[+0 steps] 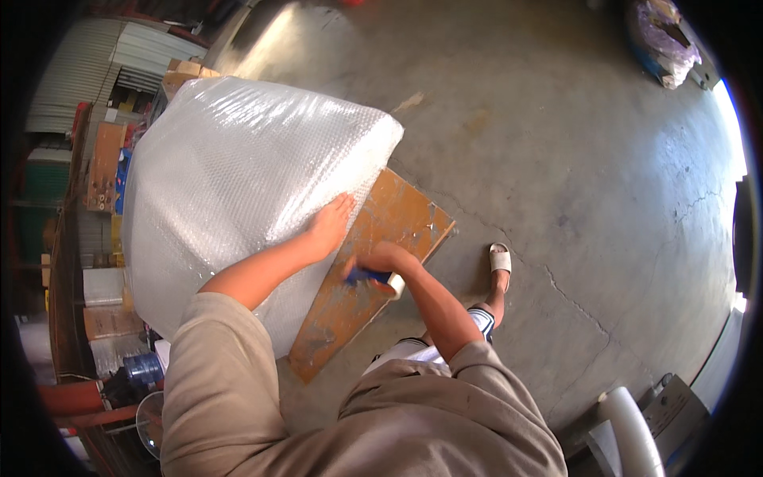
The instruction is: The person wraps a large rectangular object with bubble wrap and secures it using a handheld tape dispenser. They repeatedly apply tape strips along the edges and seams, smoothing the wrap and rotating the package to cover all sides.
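Observation:
A large bulky item wrapped in bubble wrap [230, 167] rests on a brown wooden table [397, 208] with a worn, scuffed top. My left hand [330, 224] lies flat on the wrap near its right edge, fingers stretched out and holding nothing. Over the bare part of the table, just right of the wrapped item, my right hand [383, 258] grips a blue tape dispenser [369, 276] with a pale roll at its end. That hand and the dispenser are partly smeared by motion. What lies inside the wrap cannot be made out.
Cardboard boxes [111, 322] and a blue-capped water bottle [145, 369] crowd the left side. Cracked concrete floor [572, 199] stretches to the right. A white roll [632, 433] stands at the lower right; a purple-and-white plastic bundle [668, 48] lies at the far right.

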The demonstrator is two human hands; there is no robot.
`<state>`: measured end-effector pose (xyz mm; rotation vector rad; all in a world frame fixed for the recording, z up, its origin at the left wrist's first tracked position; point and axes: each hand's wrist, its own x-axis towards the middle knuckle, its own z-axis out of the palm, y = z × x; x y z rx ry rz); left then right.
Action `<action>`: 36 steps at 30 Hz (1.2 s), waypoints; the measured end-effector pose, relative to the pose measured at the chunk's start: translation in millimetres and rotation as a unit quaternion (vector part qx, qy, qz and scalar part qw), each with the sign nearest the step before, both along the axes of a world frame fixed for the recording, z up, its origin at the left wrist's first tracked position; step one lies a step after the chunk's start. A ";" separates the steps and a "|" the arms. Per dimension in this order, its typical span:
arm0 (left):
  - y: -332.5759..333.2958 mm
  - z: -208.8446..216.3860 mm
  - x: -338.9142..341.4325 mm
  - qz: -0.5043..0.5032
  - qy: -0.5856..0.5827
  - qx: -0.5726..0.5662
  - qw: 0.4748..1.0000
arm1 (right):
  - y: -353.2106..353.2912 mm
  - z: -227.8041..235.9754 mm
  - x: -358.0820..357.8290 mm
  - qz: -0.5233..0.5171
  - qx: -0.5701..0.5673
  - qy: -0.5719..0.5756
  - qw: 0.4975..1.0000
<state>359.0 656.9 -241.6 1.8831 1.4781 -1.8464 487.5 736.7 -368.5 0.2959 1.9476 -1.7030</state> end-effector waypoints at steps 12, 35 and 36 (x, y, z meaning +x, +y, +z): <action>-134.7 -17.2 61.5 0.141 -0.075 -0.040 0.986 | 13.0 50.2 45.9 -0.323 -0.381 0.086 0.862; -133.5 45.7 59.9 0.116 -0.041 0.009 0.992 | -64.2 33.4 6.0 0.181 0.066 0.081 0.978; -134.4 50.4 56.6 0.067 -0.015 -0.031 0.997 | -55.6 36.3 2.2 0.229 0.082 0.097 0.965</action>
